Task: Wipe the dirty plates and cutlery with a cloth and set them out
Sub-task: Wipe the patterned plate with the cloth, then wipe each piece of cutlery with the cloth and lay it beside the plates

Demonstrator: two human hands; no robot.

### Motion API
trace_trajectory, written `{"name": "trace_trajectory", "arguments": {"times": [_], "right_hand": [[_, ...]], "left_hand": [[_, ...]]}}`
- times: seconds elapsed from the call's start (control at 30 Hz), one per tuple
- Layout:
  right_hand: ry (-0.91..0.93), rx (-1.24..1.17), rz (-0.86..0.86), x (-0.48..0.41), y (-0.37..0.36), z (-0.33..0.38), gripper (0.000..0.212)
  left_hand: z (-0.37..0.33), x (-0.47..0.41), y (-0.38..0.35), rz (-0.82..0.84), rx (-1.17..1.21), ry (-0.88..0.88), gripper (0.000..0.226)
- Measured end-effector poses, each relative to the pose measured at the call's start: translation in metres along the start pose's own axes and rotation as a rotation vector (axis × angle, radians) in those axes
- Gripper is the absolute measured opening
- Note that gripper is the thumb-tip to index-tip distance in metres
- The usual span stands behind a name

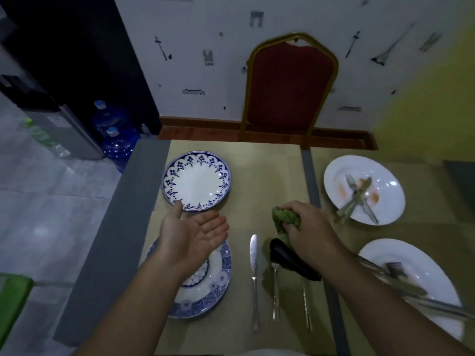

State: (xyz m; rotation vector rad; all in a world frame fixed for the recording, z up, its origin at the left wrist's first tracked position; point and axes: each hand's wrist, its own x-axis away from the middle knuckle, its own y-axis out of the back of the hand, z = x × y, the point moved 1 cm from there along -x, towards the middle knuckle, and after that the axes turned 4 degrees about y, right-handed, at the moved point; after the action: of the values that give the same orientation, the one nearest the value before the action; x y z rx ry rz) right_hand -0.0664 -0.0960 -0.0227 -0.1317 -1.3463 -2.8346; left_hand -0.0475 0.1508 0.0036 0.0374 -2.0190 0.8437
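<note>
Tan table (239,160) | left hand (191,233) flat, palm up, empty | right hand (305,224) grips bunched green cloth (284,217)

Overall exposure is low; the scene is dim with a cool blue-grey cast. The dark cabinet (64,47) at upper left falls to near black, with no detail recoverable. The yellow wall (424,98) at right is the brightest area. Small specular highlights sit on the far white plate (392,185) and the patterned plate (196,181). A diffuse bright patch shows on the floor tiles (38,232). Shadows on the table (257,176) are soft and weak. Colour is muted: the cloth (285,217) gripped in the right hand (305,222) reads dull green. The cutlery (401,286) on the near white plate (426,271) is smeared by motion blur. Straight edges bow toward the frame borders — wide-angle distortion. Fine detail is soft throughout.
</note>
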Motion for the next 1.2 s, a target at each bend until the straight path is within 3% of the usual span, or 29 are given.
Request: {"name": "trace_trajectory", "arguments": {"times": [0.4,0.6,0.7,0.8,0.97,1.1,1.2], "right_hand": [[-0.227,0.03,-0.047,0.123,0.094,-0.15,0.036],[-0.302,-0.027,-0.108,0.161,0.131,-0.205,0.04],[-0.317,-0.027,-0.122,0.171,0.142,-0.225,0.037],[-0.299,-0.046,-0.132,0.177,0.146,-0.237,0.035],[-0.295,-0.077,-0.146,0.18,0.144,-0.244,0.034],[-0.307,-0.069,-0.151,0.18,0.14,-0.244,0.034],[-0.335,-0.083,-0.157,0.182,0.137,-0.24,0.035]], "left_hand": [[0.172,-0.025,-0.13,0.072,-0.21,0.232,0.083],[0.238,-0.044,-0.166,0.054,-0.399,0.243,0.071],[0.259,-0.058,-0.172,-0.04,-0.703,0.052,0.043],[0.27,-0.07,-0.172,-0.136,-1.265,-0.285,0.017],[0.277,-0.081,-0.167,-0.17,-1.511,-0.481,0.016],[0.28,-0.094,-0.168,-0.01,-1.815,-0.725,0.015],[0.282,-0.102,-0.174,0.059,-2.018,-0.774,0.013]]}}
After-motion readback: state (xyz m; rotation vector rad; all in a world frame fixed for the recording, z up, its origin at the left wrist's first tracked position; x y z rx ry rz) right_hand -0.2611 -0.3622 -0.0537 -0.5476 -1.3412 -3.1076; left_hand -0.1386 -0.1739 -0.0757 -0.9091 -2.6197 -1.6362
